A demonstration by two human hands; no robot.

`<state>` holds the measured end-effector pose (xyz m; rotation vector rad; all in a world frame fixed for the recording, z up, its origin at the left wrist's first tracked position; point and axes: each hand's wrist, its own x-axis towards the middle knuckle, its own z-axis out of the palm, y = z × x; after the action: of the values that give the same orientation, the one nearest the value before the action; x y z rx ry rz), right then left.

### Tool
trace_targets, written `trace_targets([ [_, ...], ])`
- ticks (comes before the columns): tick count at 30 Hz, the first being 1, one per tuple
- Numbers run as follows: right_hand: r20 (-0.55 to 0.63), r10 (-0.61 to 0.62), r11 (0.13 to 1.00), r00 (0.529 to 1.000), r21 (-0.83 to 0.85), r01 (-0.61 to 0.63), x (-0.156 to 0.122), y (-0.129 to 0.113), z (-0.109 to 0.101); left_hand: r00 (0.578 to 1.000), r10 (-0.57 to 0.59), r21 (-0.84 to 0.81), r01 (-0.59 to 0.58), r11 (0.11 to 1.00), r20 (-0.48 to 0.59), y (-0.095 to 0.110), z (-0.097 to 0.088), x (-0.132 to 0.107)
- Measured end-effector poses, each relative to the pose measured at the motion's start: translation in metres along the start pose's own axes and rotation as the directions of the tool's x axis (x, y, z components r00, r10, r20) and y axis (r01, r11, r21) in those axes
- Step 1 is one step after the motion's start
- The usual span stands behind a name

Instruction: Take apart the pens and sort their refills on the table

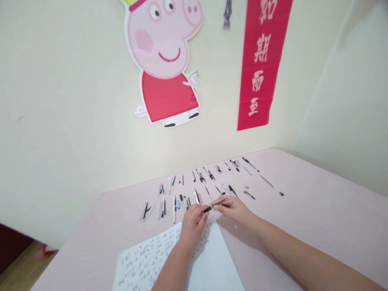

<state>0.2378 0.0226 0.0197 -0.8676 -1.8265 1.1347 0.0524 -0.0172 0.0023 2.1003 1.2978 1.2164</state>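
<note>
Both of my hands meet over the pink table (318, 210) and hold one thin black pen (216, 205) between them. My left hand (194, 220) pinches the pen's near end with its fingers closed. My right hand (235, 208) grips the far end, fingers pressed together. The pen lies nearly level, just above the top edge of a white sheet of paper (157, 260) covered with handwriting.
Several pens and pen parts (200, 178) lie spread in rows across the table behind my hands, and a long thin refill (270, 185) lies at the right. A cartoon pig cutout (165, 60) and a red banner (260, 64) hang on the wall.
</note>
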Motion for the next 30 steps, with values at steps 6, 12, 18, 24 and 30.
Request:
trace_targets([
  [6, 0.053, 0.021, 0.999, 0.998, -0.030, -0.020, 0.001, 0.006, 0.000, 1.000, -0.020, 0.008, 0.020, 1.000, 0.014, -0.001, 0.000, 0.000],
  [12, 0.041, 0.074, 0.985, 0.996, -0.158, -0.066, 0.002, 0.006, -0.004, 0.999, -0.045, 0.016, 0.045, 0.999, 0.004, -0.004, 0.000, -0.001],
  [18, -0.065, 0.043, 0.944, 0.997, -0.323, -0.062, 0.009, 0.009, -0.035, 0.997, -0.083, 0.021, 0.083, 0.996, -0.013, -0.003, 0.000, -0.001],
  [24, -0.277, 0.065, 0.675, 0.959, -0.695, -0.246, 0.012, 0.034, -0.089, 0.995, -0.096, 0.029, 0.097, 0.995, -0.033, -0.002, -0.002, 0.000],
  [30, -0.337, 0.160, 0.521, 0.928, -0.770, -0.369, 0.006, 0.052, -0.119, 0.995, -0.088, 0.032, 0.089, 0.995, -0.040, -0.006, -0.001, -0.001],
])
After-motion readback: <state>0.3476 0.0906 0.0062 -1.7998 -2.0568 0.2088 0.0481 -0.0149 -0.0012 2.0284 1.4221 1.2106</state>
